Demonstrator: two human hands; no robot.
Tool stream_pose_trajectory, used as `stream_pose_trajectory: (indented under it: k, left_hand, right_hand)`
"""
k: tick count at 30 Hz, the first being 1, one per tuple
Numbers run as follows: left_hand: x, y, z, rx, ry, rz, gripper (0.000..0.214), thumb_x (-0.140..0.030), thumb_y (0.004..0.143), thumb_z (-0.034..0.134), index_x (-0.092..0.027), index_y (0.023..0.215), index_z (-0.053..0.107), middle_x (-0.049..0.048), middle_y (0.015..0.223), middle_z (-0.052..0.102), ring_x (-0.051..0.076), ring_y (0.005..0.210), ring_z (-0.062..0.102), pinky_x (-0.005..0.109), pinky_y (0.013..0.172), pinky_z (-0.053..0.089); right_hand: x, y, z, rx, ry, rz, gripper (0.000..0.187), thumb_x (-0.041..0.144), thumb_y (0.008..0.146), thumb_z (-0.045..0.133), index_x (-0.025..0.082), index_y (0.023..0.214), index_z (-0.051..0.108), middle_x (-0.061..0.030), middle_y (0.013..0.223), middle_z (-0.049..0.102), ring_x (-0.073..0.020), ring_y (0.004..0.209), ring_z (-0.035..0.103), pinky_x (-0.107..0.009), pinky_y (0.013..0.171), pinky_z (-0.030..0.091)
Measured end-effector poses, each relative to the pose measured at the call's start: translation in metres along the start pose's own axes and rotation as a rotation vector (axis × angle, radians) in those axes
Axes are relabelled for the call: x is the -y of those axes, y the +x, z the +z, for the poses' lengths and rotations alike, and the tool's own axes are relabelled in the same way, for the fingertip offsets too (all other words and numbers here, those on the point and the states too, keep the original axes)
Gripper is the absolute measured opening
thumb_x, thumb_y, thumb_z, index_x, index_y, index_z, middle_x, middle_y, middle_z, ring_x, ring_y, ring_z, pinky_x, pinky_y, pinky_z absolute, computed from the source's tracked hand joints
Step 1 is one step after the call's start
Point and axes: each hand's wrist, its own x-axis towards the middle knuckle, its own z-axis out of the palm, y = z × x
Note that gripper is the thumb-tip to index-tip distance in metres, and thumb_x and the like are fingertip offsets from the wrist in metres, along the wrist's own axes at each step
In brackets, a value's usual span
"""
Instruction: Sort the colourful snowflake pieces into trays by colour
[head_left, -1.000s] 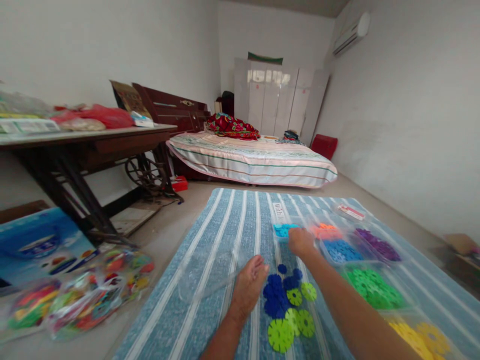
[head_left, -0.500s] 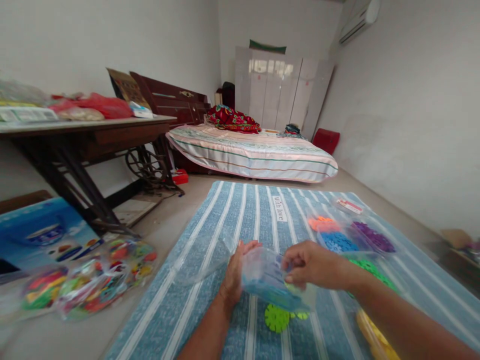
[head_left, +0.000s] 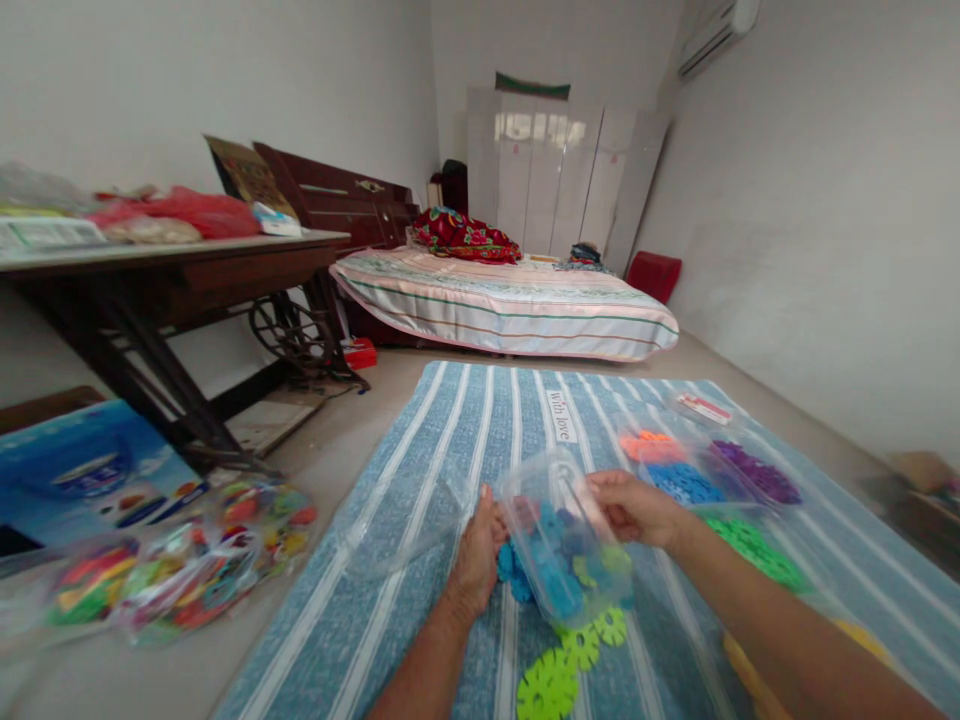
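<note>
A clear plastic box (head_left: 536,490) is tilted over the mat, with blue snowflake discs (head_left: 517,575) in it and at its lower left side. My right hand (head_left: 630,510) grips its right edge, fingers closed. My left hand (head_left: 480,550) is at the box's left side with the fingers curled around behind it; the fingertips show only dimly through the plastic. Lime-green snowflake discs (head_left: 547,685) lie just in front of the box, several joined in a row. A clear lid (head_left: 397,550) lies left of my left hand.
On the striped mat (head_left: 465,420), at right, a clear tray holds orange (head_left: 649,445), blue (head_left: 682,482) and purple pieces (head_left: 754,472). Green pieces (head_left: 754,550) and yellow ones (head_left: 750,675) are nearer. Bags of colourful toys (head_left: 187,580) sit left on the floor by a sewing-machine table (head_left: 180,255).
The box has turned and tipped further, and blue discs now show at its lower left. My right hand has shifted from its front to its right edge. More lime-green discs are visible.
</note>
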Motion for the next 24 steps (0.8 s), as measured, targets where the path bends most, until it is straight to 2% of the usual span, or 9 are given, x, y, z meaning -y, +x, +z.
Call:
stream_pose_trajectory:
  k: [2, 5, 7, 10, 12, 14, 18, 21, 24]
  left_hand:
    - [0.002, 0.0, 0.0, 0.021, 0.054, 0.033, 0.069, -0.07, 0.08, 0.037, -0.01, 0.095, 0.068, 0.0149, 0.096, 0.071, 0.025, 0.097, 0.065, 0.037, 0.09, 0.05]
    - [0.005, 0.0, -0.001, 0.0, 0.241, 0.136, 0.069, -0.069, 0.08, 0.037, -0.011, 0.101, 0.068, 0.0142, 0.105, 0.069, 0.026, 0.105, 0.062, 0.04, 0.098, 0.044]
    - [0.007, 0.0, -0.002, -0.014, 0.435, 0.214, 0.062, -0.065, 0.081, 0.041, -0.015, 0.106, 0.068, 0.012, 0.111, 0.067, 0.026, 0.11, 0.059, 0.04, 0.102, 0.041]
    - [0.009, 0.0, -0.002, -0.012, 0.735, 0.318, 0.05, -0.055, 0.079, 0.052, -0.019, 0.112, 0.065, 0.0084, 0.12, 0.064, 0.025, 0.115, 0.056, 0.04, 0.104, 0.038]
    - [0.009, -0.001, 0.0, -0.017, 0.884, 0.372, 0.048, -0.049, 0.077, 0.056, -0.019, 0.114, 0.064, 0.0076, 0.122, 0.063, 0.025, 0.117, 0.054, 0.04, 0.105, 0.037]
    - [0.008, -0.002, 0.002, -0.018, 0.97, 0.405, 0.045, -0.045, 0.076, 0.057, -0.02, 0.112, 0.064, 0.0073, 0.121, 0.063, 0.025, 0.117, 0.054, 0.04, 0.105, 0.037]
    - [0.009, -0.003, 0.005, -0.014, 0.995, 0.441, 0.037, -0.041, 0.074, 0.062, -0.023, 0.106, 0.067, 0.0071, 0.117, 0.065, 0.027, 0.114, 0.056, 0.041, 0.104, 0.038]
    - [0.01, -0.002, 0.006, 0.013, 0.976, 0.442, 0.036, -0.04, 0.072, 0.064, -0.023, 0.104, 0.068, 0.0077, 0.117, 0.065, 0.028, 0.115, 0.055, 0.041, 0.105, 0.037]
    - [0.01, 0.0, 0.005, 0.024, 1.002, 0.453, 0.039, -0.04, 0.072, 0.063, -0.023, 0.107, 0.066, 0.0079, 0.119, 0.064, 0.028, 0.116, 0.054, 0.042, 0.106, 0.036]
  right_hand:
    - [0.021, 0.006, -0.003, -0.04, -0.122, -0.133, 0.041, 0.054, 0.066, 0.066, 0.017, 0.076, 0.052, 0.0057, 0.048, 0.054, -0.0046, 0.033, 0.041, -0.015, 0.032, 0.018]
    - [0.055, 0.028, -0.003, -0.22, -0.45, -0.32, 0.04, 0.057, 0.076, 0.047, 0.018, 0.081, 0.052, 0.0021, 0.054, 0.058, -0.0079, 0.039, 0.049, -0.017, 0.033, 0.023]
    - [0.067, 0.049, 0.003, -0.332, -0.591, -0.367, 0.038, 0.053, 0.081, 0.04, 0.018, 0.086, 0.053, -0.0003, 0.06, 0.062, -0.0099, 0.047, 0.056, -0.018, 0.035, 0.026]
    - [0.07, 0.079, 0.014, -0.461, -0.759, -0.367, 0.031, 0.041, 0.085, 0.038, 0.017, 0.084, 0.058, -0.0021, 0.064, 0.064, -0.0119, 0.054, 0.06, -0.02, 0.044, 0.036]
    - [0.066, 0.091, 0.024, -0.537, -0.91, -0.367, 0.027, 0.035, 0.085, 0.04, 0.018, 0.085, 0.061, -0.0036, 0.072, 0.067, -0.0149, 0.066, 0.064, -0.024, 0.057, 0.043]
    - [0.062, 0.095, 0.034, -0.579, -1.064, -0.371, 0.026, 0.032, 0.087, 0.041, 0.02, 0.094, 0.063, -0.0054, 0.085, 0.068, -0.0195, 0.083, 0.064, -0.03, 0.071, 0.044]
    - [0.056, 0.089, 0.057, -0.493, -1.345, -0.372, 0.029, 0.033, 0.09, 0.038, 0.021, 0.101, 0.062, -0.0089, 0.096, 0.067, -0.0246, 0.096, 0.061, -0.037, 0.081, 0.044]
    - [0.047, 0.082, 0.073, -0.39, -1.505, -0.356, 0.027, 0.027, 0.09, 0.039, 0.018, 0.106, 0.059, -0.0108, 0.103, 0.064, -0.0233, 0.1, 0.058, -0.036, 0.082, 0.045]
    - [0.039, 0.071, 0.078, -0.346, -1.605, -0.33, 0.029, 0.022, 0.086, 0.047, 0.017, 0.113, 0.054, -0.0115, 0.114, 0.059, -0.0216, 0.111, 0.051, -0.031, 0.086, 0.046]
